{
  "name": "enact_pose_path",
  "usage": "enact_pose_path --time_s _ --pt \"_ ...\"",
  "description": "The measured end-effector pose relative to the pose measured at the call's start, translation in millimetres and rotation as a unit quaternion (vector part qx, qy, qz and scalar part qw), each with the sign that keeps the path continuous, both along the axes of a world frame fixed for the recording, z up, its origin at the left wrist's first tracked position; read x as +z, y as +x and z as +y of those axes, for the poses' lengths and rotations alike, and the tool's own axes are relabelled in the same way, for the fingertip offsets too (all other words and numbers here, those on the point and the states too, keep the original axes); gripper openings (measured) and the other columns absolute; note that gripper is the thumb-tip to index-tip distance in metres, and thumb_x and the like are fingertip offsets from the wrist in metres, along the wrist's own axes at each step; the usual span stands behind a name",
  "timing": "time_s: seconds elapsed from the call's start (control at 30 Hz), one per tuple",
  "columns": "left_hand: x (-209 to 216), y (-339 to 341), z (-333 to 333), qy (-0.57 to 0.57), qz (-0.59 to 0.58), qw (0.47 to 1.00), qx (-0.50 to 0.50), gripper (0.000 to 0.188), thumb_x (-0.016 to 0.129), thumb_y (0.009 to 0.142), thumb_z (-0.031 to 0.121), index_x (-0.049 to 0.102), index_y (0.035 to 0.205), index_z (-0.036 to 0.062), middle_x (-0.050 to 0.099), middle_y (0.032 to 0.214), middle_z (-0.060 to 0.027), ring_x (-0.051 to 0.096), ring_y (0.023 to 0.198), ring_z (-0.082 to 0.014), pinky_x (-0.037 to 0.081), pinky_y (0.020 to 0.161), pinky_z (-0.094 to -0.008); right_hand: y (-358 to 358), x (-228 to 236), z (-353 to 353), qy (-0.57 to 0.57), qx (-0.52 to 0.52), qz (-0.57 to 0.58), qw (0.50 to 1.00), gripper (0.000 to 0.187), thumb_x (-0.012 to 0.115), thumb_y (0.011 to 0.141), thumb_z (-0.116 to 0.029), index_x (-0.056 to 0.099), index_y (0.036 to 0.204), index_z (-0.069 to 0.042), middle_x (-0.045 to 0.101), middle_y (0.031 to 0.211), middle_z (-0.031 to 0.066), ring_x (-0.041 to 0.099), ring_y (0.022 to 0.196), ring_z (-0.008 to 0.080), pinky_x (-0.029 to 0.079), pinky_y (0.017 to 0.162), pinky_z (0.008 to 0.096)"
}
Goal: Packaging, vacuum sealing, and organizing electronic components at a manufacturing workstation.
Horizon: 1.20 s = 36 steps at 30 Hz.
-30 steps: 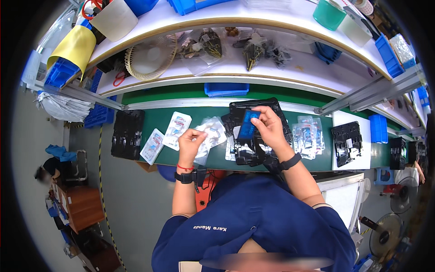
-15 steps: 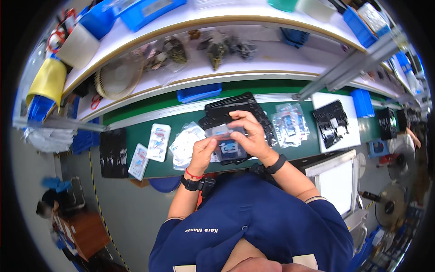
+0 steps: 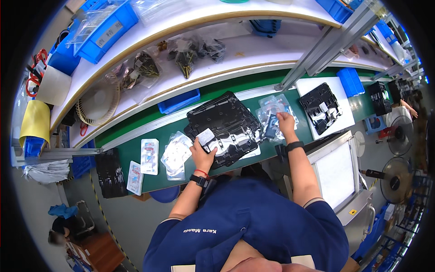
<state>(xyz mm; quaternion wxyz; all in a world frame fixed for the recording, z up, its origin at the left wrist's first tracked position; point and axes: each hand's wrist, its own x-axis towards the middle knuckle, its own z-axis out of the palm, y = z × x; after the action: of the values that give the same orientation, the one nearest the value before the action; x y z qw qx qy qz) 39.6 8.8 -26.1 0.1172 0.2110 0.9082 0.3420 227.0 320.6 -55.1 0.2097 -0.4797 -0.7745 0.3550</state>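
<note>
My left hand (image 3: 203, 155) is over the near left corner of a stack of black plastic trays (image 3: 226, 115). Its fingers and thumb close at the edge of a small white rectangular packet (image 3: 206, 136). On the right, my right hand (image 3: 286, 124) is closed, its fingertips pinching a clear pouch with a dark blue insert (image 3: 271, 126). That pouch hangs over a pile of clear pouches (image 3: 273, 104), partly overlapping it. Left of my left hand lies another pile of white-and-clear packs (image 3: 176, 153).
Two white blister packs (image 3: 149, 156) lie on the green table (image 3: 158, 177) near black trays (image 3: 110, 174). A black tray (image 3: 321, 106) sits on a white board (image 3: 346, 119) beside a blue bin (image 3: 350, 82). Shelves with bagged parts (image 3: 186, 59) run behind the table.
My hands have parted. The right one has carried the pouch with the blue insert rightward to the pouch pile; the left one has come down to the white packet at the black trays.
</note>
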Motion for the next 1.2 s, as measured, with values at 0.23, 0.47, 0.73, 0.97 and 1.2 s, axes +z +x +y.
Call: enact_pose_path --time_s 0.23,0.47,0.73,0.97,1.2 --pt "-35.1 -20.6 -43.2 0.109 -0.13 0.983 0.072 0.063 0.066 0.07 0.0 0.035 0.125 -0.0065 0.058 0.104 -0.0186 0.059 0.092 -0.0252 0.045 0.082 -0.0307 -43.4 41.9 -68.7 0.181 -0.026 -0.101 0.978 0.051 0.071 0.066 -0.018 0.05 0.11 -0.002 0.054 0.1 0.018 0.051 0.094 0.0356 0.041 0.08 0.0437" --pt "40.0 -6.9 -54.8 0.383 -0.299 0.872 0.062 0.061 0.049 0.08 -0.012 0.023 0.134 -0.0018 0.047 0.121 -0.0162 0.049 0.108 -0.0196 0.039 0.092 -0.0286 -58.7 85.0 -144.1 -0.238 0.119 0.073 0.961 0.061 0.07 0.074 -0.021 0.039 0.121 0.004 0.056 0.101 0.0156 0.056 0.092 0.0224 0.045 0.08 0.0316" --pt "58.9 38.1 7.7 0.32 -0.363 0.854 -0.192 0.068 0.057 0.08 -0.005 0.02 0.137 0.001 0.054 0.105 -0.0083 0.053 0.085 -0.0096 0.043 0.076 -0.0209 39.2 126.9 -93.3 -0.354 0.077 0.307 0.88 0.049 0.069 0.071 0.0 0.046 0.115 0.006 0.057 0.106 0.0105 0.054 0.097 0.0158 0.043 0.087 0.0287" --pt "30.5 90.6 120.1 0.192 -0.348 0.883 -0.25 0.035 0.062 0.079 0.002 0.053 0.113 -0.0034 0.059 0.085 -0.004 0.053 0.071 -0.0061 0.046 0.065 -0.0195 194.4 108.9 26.3 -0.161 -0.224 0.398 0.875 0.033 0.063 0.075 0.003 0.051 0.106 0.001 0.061 0.096 0.0084 0.06 0.084 0.017 0.049 0.075 0.0287" --pt "7.8 131.4 282.6 0.144 -0.094 0.913 -0.37 0.032 0.06 0.082 0.018 0.057 0.107 -0.0008 0.062 0.088 -0.0119 0.059 0.081 -0.022 0.047 0.074 -0.0306 188.3 13.6 141.0 0.021 -0.367 0.225 0.903 0.05 0.076 0.066 -0.012 0.049 0.105 0.003 0.059 0.093 0.0136 0.058 0.084 0.0249 0.046 0.078 0.0346"
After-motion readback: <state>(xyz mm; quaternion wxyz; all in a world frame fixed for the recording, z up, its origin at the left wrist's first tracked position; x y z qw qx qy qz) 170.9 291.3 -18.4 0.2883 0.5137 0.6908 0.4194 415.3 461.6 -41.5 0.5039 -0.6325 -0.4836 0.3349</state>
